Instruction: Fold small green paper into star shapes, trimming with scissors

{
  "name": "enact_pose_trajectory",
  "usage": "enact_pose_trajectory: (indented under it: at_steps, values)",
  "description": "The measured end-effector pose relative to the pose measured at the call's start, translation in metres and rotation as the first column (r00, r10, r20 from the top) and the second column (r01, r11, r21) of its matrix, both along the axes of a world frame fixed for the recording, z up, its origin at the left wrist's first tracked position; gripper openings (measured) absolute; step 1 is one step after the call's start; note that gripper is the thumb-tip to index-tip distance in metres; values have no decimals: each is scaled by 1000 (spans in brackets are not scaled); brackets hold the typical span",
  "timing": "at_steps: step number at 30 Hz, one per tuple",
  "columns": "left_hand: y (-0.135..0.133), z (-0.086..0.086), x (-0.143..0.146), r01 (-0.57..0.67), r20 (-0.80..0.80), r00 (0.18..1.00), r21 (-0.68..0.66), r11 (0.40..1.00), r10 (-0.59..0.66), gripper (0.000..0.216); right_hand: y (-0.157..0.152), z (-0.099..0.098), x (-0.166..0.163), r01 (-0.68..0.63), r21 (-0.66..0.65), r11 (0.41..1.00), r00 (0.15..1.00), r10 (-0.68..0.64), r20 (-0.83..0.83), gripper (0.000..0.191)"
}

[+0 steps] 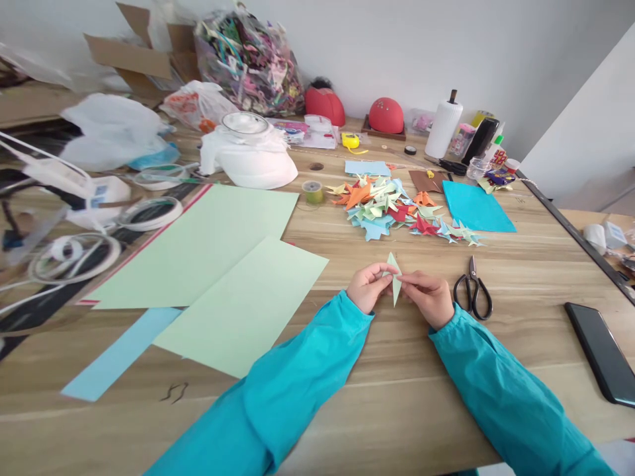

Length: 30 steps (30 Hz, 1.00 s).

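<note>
Between both hands is a small pale green folded paper (395, 292), a narrow diamond with its points up and down. My left hand (370, 284) pinches it from the left, fingers closed. From the right, my right hand (427, 295) grips its edge between thumb and fingertips. Black-handled scissors (473, 291) lie just right of my right hand, blades pointing away. Beyond the hands spreads a heap of folded paper pieces (381, 206) in green, orange, red and blue.
Large pale green sheets (248, 297) and a blue strip (122, 357) lie at left. A phone (602, 354) rests at right. A thread spool (313, 192), a turquoise sheet (479, 206) and a white bottle (443, 129) stand or lie farther back. Cables (74, 258) tangle at far left.
</note>
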<state>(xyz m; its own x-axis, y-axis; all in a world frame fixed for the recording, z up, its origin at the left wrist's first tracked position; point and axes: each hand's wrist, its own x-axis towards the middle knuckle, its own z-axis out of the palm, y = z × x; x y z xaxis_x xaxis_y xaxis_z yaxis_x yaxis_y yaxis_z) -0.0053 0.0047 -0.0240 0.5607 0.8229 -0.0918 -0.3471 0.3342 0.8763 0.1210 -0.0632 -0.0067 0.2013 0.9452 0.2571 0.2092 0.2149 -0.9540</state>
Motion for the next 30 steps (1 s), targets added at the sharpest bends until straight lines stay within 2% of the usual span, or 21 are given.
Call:
enact_pose_trajectory:
  at_steps: [3, 8, 15, 19, 24, 30]
  values:
    - [0, -1, 0, 9, -26, 1000, 40, 999, -8, 29, 0, 1, -1, 27, 1, 1000, 1000, -27, 11, 12]
    - [-4, 6, -2, 17, -100, 995, 139, 990, -2, 26, 1, 0, 1, 42, -92, 995, 992, -52, -116, 14]
    - [-8, 13, -4, 4, -155, 987, 240, 971, 34, 26, 0, 1, 3, 14, -141, 990, 976, -45, -215, 12]
    - [-7, 16, -4, -37, -163, 984, 181, 983, 67, 31, 1, 3, 2, -2, -140, 990, 970, -32, -241, 11]
    - [-6, 18, -4, -63, -150, 985, 108, 992, 79, 25, 0, 4, 1, -38, -133, 990, 968, 4, -250, 10]
    - [-3, 8, -3, -91, -152, 983, 106, 990, 107, 25, -1, 3, 2, -87, -155, 984, 959, 40, -282, 13]
